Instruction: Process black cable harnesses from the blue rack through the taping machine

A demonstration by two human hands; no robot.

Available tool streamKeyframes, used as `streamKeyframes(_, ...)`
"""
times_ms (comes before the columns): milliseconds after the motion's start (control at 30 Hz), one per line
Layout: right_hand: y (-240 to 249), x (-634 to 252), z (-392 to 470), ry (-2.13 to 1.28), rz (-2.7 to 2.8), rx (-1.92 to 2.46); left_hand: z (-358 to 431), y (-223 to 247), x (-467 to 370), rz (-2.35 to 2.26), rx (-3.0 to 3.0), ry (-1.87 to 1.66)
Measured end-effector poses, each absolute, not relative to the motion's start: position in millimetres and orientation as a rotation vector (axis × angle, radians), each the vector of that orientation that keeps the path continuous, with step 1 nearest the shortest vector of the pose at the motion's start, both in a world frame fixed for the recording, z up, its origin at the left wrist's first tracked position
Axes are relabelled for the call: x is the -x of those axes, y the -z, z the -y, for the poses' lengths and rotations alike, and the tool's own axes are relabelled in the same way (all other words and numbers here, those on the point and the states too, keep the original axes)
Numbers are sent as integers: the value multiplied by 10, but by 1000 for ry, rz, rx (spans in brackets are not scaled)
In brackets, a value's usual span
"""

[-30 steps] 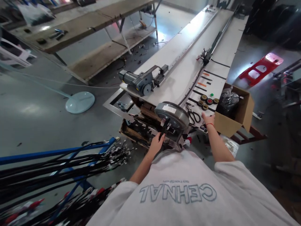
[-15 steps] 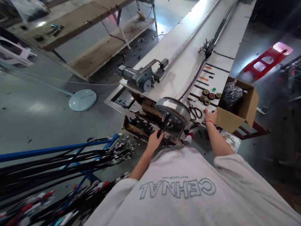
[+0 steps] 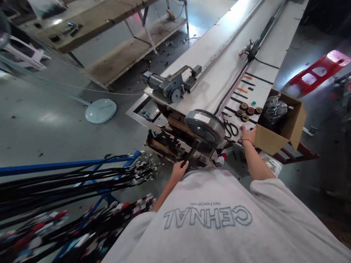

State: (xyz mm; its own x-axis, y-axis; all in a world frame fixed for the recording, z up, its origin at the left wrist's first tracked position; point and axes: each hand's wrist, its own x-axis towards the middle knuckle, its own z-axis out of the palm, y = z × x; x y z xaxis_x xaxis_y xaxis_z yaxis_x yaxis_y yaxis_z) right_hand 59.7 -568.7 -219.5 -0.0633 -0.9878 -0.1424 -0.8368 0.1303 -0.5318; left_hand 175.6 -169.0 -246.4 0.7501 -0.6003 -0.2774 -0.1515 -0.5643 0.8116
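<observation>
My left hand [image 3: 179, 170] is wrapped round the lower end of a black bar [image 3: 190, 153], which slants up below a round grey wheel [image 3: 205, 126] with a white label. At the near right corner of the long white table [image 3: 208, 87], my right hand [image 3: 248, 134] rests with fingers bent; whatever they may hold is too small to make out. Black-handled scissors [image 3: 231, 128] lie just left of my right hand. Beyond it are several tape rolls [image 3: 250, 111] and a green cap. A dark cable bundle [image 3: 233, 86] runs up the table from the wheel.
An open cardboard box [image 3: 271, 138] with a dark plastic bag stands at the right. A motor unit [image 3: 167, 86] sits on the table's left edge. Black cables hang on a blue rack [image 3: 68, 168] at the lower left. A red stool [image 3: 319, 71] is farther right.
My left hand and the bar's lower end have shifted slightly left and down, and the bar's angle has changed. The surroundings sit a little farther right in view. My right hand remains at the table corner.
</observation>
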Motion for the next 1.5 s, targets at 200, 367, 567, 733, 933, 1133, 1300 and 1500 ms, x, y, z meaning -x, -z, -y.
streamKeyframes(200,2228,-594,5717,420,-1958,1748,1919,2317,-1787,613,-2070,680)
streamKeyframes(367,2237,-595,5730,427,-1942,1745,2099,2280,-1799,650,-2048,652)
streamKeyframes(567,2232,-597,5722,446,-1943,1758,2223,2302,-1816,580,-2024,658)
streamKeyframes(733,2220,-591,5712,444,-1936,1747,2279,2364,-1838,553,-2023,670)
streamKeyframes(933,2212,-591,5711,447,-1927,1741,2286,2394,-1845,561,-2038,644)
streamKeyframes(1133,2198,-600,5704,455,-1927,1721,2265,2354,-1816,554,-2069,630)
streamKeyframes(1300,2198,-592,5706,450,-1910,1735,2263,2330,-1806,520,-2095,614)
streamKeyframes(1500,2227,-591,5721,441,-1911,1736,2256,2249,-1785,513,-2046,569)
